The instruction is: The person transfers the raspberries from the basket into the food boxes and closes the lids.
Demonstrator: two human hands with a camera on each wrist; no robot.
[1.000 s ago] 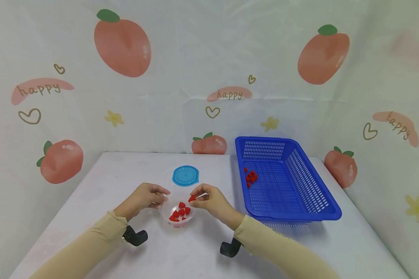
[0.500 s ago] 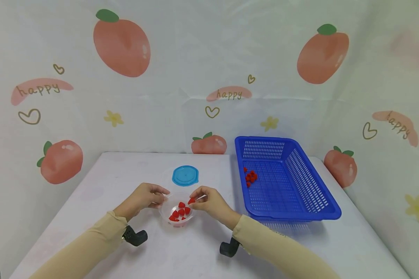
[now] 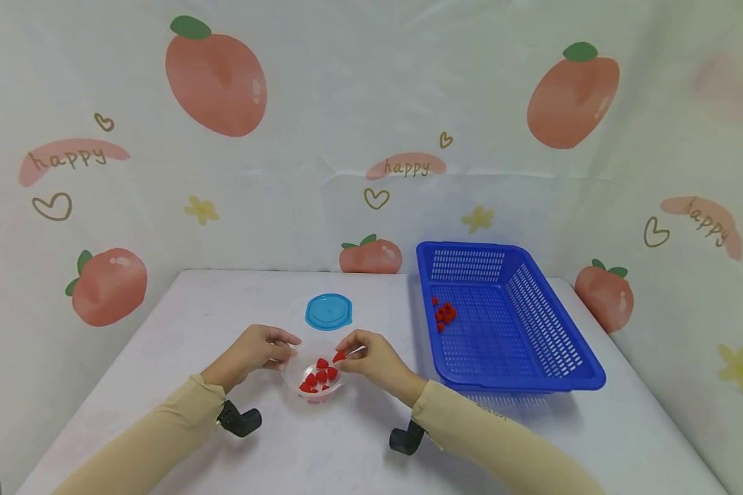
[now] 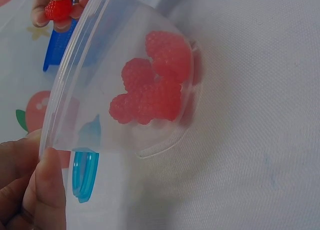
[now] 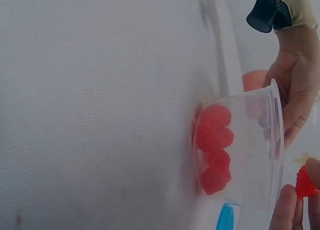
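Observation:
A clear, round plastic tub with several red raspberries in its bottom stands on the white table. My left hand holds the tub's rim on the left, thumb and fingers pinching it in the left wrist view. My right hand pinches one raspberry between thumb and fingertips, right at the tub's rim on the opposite side. In the left wrist view that raspberry shows above the rim's level.
A blue lid lies flat behind the tub. At the right stands a large blue slotted basket, with several raspberries against its left side. A patterned cloth hangs behind the table.
My right hand has shifted slightly down and left with the raspberry, closer over the tub's rim, and then stays there. The left hand and the tub have not moved.

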